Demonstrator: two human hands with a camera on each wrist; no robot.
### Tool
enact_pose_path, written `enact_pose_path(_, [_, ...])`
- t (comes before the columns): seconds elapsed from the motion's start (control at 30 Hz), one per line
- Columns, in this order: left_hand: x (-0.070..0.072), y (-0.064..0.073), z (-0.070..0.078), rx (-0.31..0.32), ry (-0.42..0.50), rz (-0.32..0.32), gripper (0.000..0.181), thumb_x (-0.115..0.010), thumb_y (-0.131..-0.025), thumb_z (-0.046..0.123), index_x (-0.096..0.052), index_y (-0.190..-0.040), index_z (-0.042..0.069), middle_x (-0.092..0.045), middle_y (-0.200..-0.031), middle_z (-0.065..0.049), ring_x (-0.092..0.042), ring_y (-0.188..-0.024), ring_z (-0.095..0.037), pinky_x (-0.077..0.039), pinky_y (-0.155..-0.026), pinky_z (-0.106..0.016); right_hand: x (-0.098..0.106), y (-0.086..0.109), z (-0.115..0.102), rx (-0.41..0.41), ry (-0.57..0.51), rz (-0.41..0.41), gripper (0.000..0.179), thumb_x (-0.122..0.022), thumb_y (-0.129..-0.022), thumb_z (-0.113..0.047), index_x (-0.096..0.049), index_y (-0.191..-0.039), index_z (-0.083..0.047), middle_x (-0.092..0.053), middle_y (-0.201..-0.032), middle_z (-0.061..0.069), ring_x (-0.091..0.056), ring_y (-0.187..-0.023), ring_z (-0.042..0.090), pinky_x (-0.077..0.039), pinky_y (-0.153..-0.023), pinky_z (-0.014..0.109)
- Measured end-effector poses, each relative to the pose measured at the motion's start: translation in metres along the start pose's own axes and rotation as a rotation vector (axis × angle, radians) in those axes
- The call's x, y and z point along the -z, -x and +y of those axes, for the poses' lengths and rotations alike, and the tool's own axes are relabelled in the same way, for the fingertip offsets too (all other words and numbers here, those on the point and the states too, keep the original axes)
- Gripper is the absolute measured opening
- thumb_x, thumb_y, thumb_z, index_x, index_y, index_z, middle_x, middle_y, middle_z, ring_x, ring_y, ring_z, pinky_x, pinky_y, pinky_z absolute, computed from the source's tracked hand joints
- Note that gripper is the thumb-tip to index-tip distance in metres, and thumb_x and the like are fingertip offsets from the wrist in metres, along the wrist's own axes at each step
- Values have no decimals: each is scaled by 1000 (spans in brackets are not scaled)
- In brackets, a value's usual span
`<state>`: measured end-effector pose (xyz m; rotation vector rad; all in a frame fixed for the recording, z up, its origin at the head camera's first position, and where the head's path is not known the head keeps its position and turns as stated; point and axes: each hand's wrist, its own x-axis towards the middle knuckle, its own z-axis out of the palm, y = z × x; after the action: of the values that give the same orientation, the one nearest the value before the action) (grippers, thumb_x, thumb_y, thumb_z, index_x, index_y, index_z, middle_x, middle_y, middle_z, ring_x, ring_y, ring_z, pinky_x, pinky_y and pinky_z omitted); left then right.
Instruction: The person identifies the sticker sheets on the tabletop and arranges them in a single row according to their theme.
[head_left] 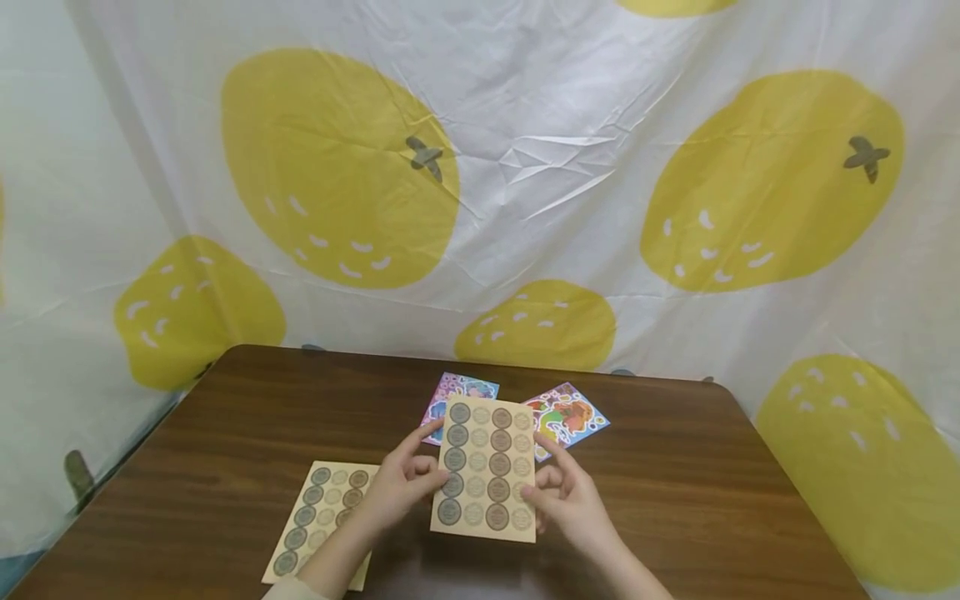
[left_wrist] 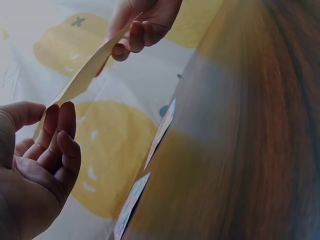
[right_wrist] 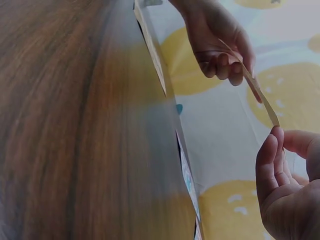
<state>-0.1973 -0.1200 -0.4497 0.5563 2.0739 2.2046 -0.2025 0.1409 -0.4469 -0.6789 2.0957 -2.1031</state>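
We see two bare hands holding up a tan sheet [head_left: 486,467] between them, raised clear of the brown wooden table [head_left: 690,467] near its middle. The left hand [head_left: 408,479] pinches the sheet's left edge, its thumb at the margin of the printed face and its index finger reaching up along that edge. The right hand [head_left: 570,500] pinches the opposite edge in much the same way, thumb over the front near the lower right, index finger extended toward the upper right side. On the face we count four columns of five round shapes: dark grey, pale, brown and pale again; the lettering inside them is too small for us to read. Both wrist views show the sheet nearly edge-on and slightly bent. Just left of the held sheet, a second tan sheet [head_left: 322,508] with similar circles lies flat on the table, partly hidden by the left forearm, which ends in a pale sleeve [head_left: 294,589]. Beyond the held sheet we find two colourful cards on the tabletop: a purple-and-blue card [head_left: 453,387], partly covered from our view, and a mermaid card [head_left: 567,419] set at an angle to its right. Behind the table hangs a white cloth [head_left: 540,225] printed with big yellow fruit.
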Motion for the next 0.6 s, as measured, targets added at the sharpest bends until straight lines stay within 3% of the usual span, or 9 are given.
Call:
enact_pose_path(0.27, [14,5,-1,31,-70,6,74,-65,-87,-1,-27,-150,7,-51,-61,-2,-44,-54,-11,-42,-53,-23,-9,-2,5,-19,-8,-9,79,-68,-80,8,-26,-147,3,-57,-74,11,-54,-49,13,-51,-45,26])
enact_pose_path(0.6, [28,14,0,99,-137,-21,81,-69,-85,1,-25,-152,11,-53,-60,-4,-48,-54,-13,-47,-54,-26,-19,-5,14,-67,-28,-57,84,-69,-80,8,-23,-150,0,-56,-70,7,-54,-49,11,-50,-47,24])
